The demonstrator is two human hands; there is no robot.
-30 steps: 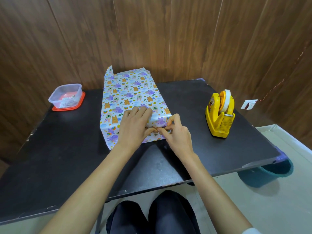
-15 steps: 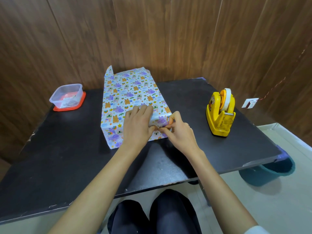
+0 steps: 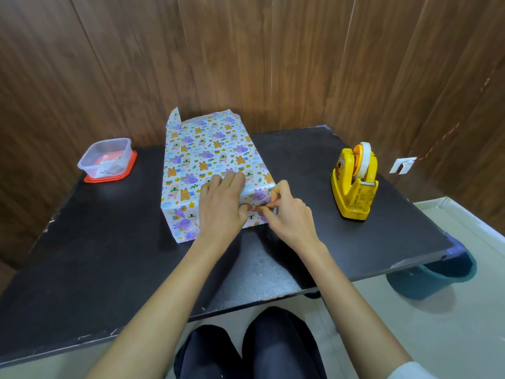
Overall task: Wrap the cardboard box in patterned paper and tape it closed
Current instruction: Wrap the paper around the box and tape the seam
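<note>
From the head camera, the left hand [image 3: 221, 203] is lying flat over the near top edge of the box [image 3: 183, 222]. Its fingers are straight and are pressing the patterned paper [image 3: 207, 149] down, and its thumb is reaching onto the near face. Touching that thumb, the right hand [image 3: 289, 214] is working with its fingers narrowed to a pinch on a fold of paper at the right end of that face. Whether a bit of tape is also between the fingertips is too small to tell.

The box is sitting on the black table [image 3: 109, 255], stretching away from both hands. Its top and sides are already covered, so the wrap looks well advanced. Beyond the hands, at the far end, a paper flap [image 3: 175, 119] is standing up unfolded, so that end probably needs closing after this one. The yellow tape holder [image 3: 355, 184] is standing well right of the right hand. A plastic tub [image 3: 106, 157] is sitting far to the left.
</note>
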